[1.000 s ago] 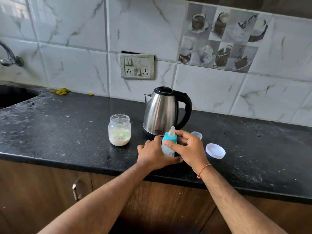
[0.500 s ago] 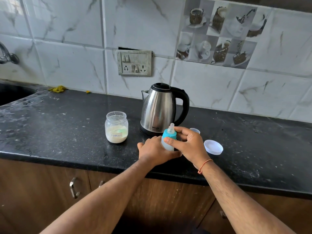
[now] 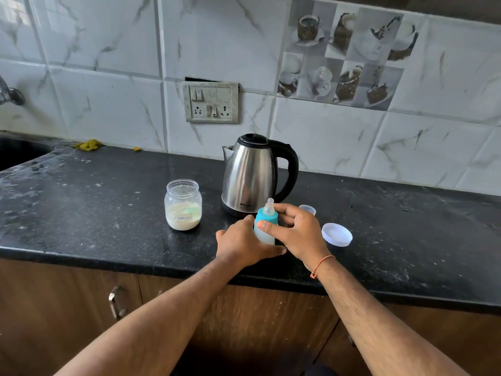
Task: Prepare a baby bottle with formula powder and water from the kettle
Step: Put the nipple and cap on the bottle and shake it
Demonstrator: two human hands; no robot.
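Observation:
A small baby bottle [image 3: 264,233] with a teal collar and clear teat stands upright on the black counter [image 3: 108,213], near its front edge. My left hand [image 3: 244,244] wraps round the bottle's lower body. My right hand [image 3: 296,232] grips the teal collar, thumb in front and fingers behind. A steel kettle [image 3: 250,176] with a black handle stands just behind the bottle. To its left is an open glass jar [image 3: 183,204] about a third full of pale formula powder.
A white jar lid [image 3: 337,234] lies on the counter right of my right hand, and a small clear cap [image 3: 307,210] sits behind it. A dark sink [image 3: 16,154] and tap [image 3: 9,93] are at the far left. A switch-and-socket plate [image 3: 211,102] is on the tiled wall.
Both hands stay on the bottle at the same spot. My right fingers have shifted slightly round the teal collar. The view has tilted up a little.

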